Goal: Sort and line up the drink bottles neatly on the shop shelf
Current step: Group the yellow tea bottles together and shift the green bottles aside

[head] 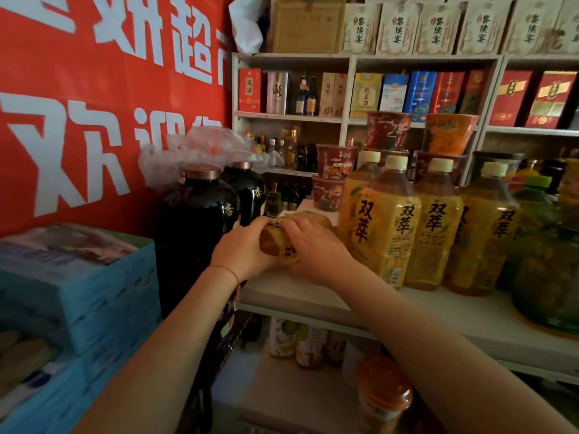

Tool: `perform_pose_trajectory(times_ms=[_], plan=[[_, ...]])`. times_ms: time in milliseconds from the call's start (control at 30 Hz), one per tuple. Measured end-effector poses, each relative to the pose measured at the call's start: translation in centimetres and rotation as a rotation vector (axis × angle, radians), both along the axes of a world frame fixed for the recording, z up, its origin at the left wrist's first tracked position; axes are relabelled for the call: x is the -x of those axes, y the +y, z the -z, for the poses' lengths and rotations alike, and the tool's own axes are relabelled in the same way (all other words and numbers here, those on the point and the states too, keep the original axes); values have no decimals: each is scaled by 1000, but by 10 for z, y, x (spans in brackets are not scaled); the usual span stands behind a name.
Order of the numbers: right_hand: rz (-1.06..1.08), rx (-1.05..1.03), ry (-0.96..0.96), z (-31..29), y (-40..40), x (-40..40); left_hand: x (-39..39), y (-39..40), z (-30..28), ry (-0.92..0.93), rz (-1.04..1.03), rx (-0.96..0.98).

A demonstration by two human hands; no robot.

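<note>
A yellow tea bottle (277, 242) lies on its side at the left end of the white shelf (300, 297). My left hand (247, 249) grips its near end from the left, and my right hand (313, 249) curls over its body from the right. To the right, several matching yellow tea bottles (388, 223) stand upright in a row, their pale caps up. A green-capped bottle (532, 220) stands at the row's right end, partly in shadow.
Two black ceramic jars (200, 208) stand just left of the shelf. Instant noodle cups (336, 170) are stacked behind the bottles. Blue boxes (78, 286) pile up at the left under a red banner. More bottles (297, 343) sit on the lower shelf.
</note>
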State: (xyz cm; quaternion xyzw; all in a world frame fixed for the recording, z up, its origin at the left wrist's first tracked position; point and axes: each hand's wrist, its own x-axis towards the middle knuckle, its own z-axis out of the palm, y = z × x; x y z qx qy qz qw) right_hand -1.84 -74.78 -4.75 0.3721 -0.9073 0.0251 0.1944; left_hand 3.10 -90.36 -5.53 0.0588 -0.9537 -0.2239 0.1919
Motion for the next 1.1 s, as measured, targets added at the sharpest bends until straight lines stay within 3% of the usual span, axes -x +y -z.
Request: perform_pose_trajectory(times_ms=[200, 467, 567, 667, 767, 833, 1000, 1100], plan=[[20, -50, 69, 4, -16, 9, 2, -5, 13, 197, 119, -308], [4, 277, 118, -17, 1, 8, -5, 30, -20, 648, 151, -320], [-24, 419, 76, -40, 8, 3, -2, 31, -40, 764, 273, -533], [20, 492, -5, -61, 15, 1, 3, 27, -45, 598, 288, -697], [67, 521, -52, -65, 16, 2, 5, 25, -27, 249, 374, -677], [110, 525, -49, -65, 12, 3, 9, 33, -14, 115, 377, -632], [242, 635, -131, -66, 6, 7, 39, 54, -5, 83, 77, -357], [264, 508, -54, -66, 4, 1, 50, 53, -7, 76, 20, -328]])
